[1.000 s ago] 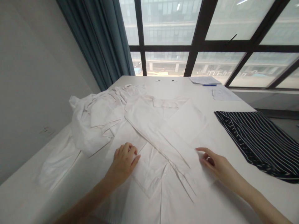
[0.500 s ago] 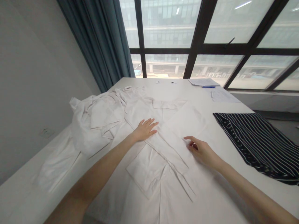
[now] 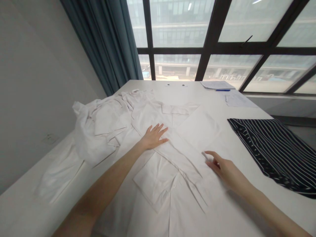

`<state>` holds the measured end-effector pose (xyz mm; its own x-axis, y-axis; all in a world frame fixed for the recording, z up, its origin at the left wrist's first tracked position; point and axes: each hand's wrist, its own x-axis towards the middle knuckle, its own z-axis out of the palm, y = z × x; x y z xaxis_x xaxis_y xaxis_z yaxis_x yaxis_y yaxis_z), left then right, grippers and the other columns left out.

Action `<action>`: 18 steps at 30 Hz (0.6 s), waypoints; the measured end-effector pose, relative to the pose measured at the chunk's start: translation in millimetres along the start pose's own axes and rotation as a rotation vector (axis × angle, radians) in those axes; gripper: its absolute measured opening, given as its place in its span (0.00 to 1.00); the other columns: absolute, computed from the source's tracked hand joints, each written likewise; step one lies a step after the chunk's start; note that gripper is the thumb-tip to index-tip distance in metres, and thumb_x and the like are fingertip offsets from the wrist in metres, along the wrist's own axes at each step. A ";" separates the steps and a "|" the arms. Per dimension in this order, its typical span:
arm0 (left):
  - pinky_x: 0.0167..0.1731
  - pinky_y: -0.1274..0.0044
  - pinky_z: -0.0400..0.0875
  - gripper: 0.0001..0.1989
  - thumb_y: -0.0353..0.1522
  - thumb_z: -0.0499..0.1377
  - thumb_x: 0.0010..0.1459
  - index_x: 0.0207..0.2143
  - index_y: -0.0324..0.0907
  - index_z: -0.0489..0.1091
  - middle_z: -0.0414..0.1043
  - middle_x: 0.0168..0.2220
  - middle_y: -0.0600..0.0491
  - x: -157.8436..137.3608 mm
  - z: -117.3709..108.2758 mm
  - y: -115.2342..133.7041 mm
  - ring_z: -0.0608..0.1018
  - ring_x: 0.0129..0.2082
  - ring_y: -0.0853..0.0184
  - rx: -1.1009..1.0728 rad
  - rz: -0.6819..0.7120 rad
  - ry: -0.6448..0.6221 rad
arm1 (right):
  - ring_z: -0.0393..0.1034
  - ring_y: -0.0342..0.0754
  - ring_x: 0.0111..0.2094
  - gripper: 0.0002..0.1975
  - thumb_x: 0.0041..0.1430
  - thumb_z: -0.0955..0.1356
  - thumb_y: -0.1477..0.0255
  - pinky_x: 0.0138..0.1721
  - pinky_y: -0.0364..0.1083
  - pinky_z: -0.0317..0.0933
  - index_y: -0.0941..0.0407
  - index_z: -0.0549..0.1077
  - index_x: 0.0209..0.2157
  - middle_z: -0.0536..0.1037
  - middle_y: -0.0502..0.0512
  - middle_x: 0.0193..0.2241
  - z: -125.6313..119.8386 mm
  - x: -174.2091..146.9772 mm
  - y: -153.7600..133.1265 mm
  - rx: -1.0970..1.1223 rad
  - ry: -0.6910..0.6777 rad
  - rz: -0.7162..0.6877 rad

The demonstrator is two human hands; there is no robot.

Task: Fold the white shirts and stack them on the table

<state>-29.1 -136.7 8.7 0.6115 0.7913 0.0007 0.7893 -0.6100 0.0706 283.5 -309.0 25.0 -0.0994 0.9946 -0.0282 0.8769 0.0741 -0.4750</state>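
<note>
A white shirt (image 3: 153, 184) lies spread on the table in front of me, its collar at the far end and a sleeve folded slantwise across its front. Flat on the upper part of the shirt rests my left hand (image 3: 155, 136), fingers spread. To the right, my right hand (image 3: 217, 164) pinches a small bit of white cloth at the sleeve's edge between thumb and forefinger. The other fingers of that hand are curled and partly hidden. A small button shows on the front of the shirt, below the sleeve.
Crumpled white garments (image 3: 98, 131) are heaped at the left beside the wall. Black-and-white striped cloth (image 3: 274, 151) lies at the right edge of the white table (image 3: 148, 86). Papers (image 3: 217, 85) and a blue pen (image 3: 222, 90) are at the far right, near the window.
My right hand has moved a little to the right and toward me, with the pinched cloth at its fingertips. My left hand stays on the shirt. The view has shifted slightly.
</note>
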 end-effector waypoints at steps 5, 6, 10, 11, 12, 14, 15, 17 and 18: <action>0.63 0.53 0.44 0.32 0.50 0.46 0.67 0.67 0.43 0.53 0.49 0.69 0.41 -2.7 -1.5 13.6 0.53 0.68 0.49 0.073 -0.035 0.056 | 0.74 0.53 0.27 0.16 0.67 0.57 0.70 0.24 0.47 0.61 0.56 0.71 0.50 0.78 0.59 0.32 -2.1 -1.0 -8.6 -0.497 0.117 -0.125; 0.63 0.53 0.44 0.32 0.49 0.45 0.67 0.66 0.41 0.54 0.51 0.68 0.40 -4.8 -1.4 19.7 0.54 0.68 0.50 0.091 -0.033 0.078 | 0.74 0.54 0.30 0.16 0.67 0.57 0.72 0.27 0.49 0.64 0.57 0.72 0.49 0.77 0.60 0.33 -4.0 0.8 -14.1 -0.536 0.156 -0.174; 0.64 0.58 0.43 0.30 0.47 0.42 0.69 0.65 0.39 0.56 0.54 0.67 0.40 -18.1 2.6 49.9 0.57 0.67 0.57 0.082 0.077 0.155 | 0.73 0.55 0.45 0.17 0.67 0.57 0.75 0.45 0.54 0.69 0.58 0.71 0.52 0.77 0.63 0.44 -0.7 7.5 -40.5 -0.395 0.228 -0.424; 0.64 0.59 0.44 0.31 0.47 0.42 0.69 0.65 0.38 0.55 0.53 0.67 0.40 -21.6 4.3 56.5 0.57 0.67 0.57 0.071 0.103 0.159 | 0.71 0.54 0.48 0.18 0.68 0.58 0.75 0.48 0.54 0.68 0.57 0.70 0.54 0.76 0.63 0.47 4.7 7.9 -45.6 -0.333 0.205 -0.487; 0.64 0.60 0.46 0.32 0.48 0.43 0.68 0.66 0.38 0.54 0.52 0.68 0.40 -24.7 6.0 61.8 0.56 0.68 0.57 0.059 0.116 0.158 | 0.70 0.54 0.52 0.18 0.68 0.58 0.75 0.51 0.54 0.67 0.56 0.69 0.56 0.75 0.62 0.50 11.4 7.6 -49.3 -0.281 0.179 -0.543; 0.64 0.61 0.47 0.34 0.50 0.43 0.68 0.67 0.38 0.52 0.49 0.69 0.39 -29.1 9.1 67.8 0.53 0.68 0.56 0.046 0.122 0.148 | 0.64 0.54 0.58 0.21 0.68 0.58 0.75 0.56 0.57 0.63 0.55 0.65 0.60 0.73 0.62 0.55 26.5 5.3 -51.9 -0.233 0.133 -0.603; 0.63 0.61 0.48 0.34 0.50 0.43 0.67 0.67 0.38 0.51 0.48 0.69 0.39 -30.2 10.3 68.7 0.52 0.69 0.56 0.044 0.121 0.143 | 0.61 0.55 0.61 0.22 0.68 0.59 0.75 0.58 0.58 0.61 0.55 0.62 0.62 0.70 0.62 0.58 33.3 3.7 -51.0 -0.235 0.117 -0.608; 0.64 0.61 0.47 0.34 0.50 0.43 0.68 0.67 0.38 0.50 0.48 0.69 0.40 -30.9 11.5 68.2 0.51 0.69 0.56 0.044 0.121 0.139 | 0.54 0.56 0.65 0.25 0.68 0.59 0.72 0.61 0.61 0.56 0.55 0.58 0.66 0.64 0.62 0.63 42.3 0.6 -47.0 -0.263 0.089 -0.592; 0.64 0.61 0.47 0.34 0.50 0.43 0.68 0.67 0.38 0.50 0.48 0.69 0.40 -30.7 11.6 67.6 0.51 0.69 0.56 0.045 0.120 0.142 | 0.50 0.57 0.66 0.26 0.68 0.59 0.71 0.62 0.62 0.54 0.55 0.56 0.66 0.61 0.61 0.65 44.1 -0.6 -44.6 -0.278 0.068 -0.584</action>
<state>6.2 -202.7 1.9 0.6898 0.7088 0.1475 0.7148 -0.6991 0.0165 223.7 -316.1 7.3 -0.5747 0.7867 0.2253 0.7775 0.6108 -0.1496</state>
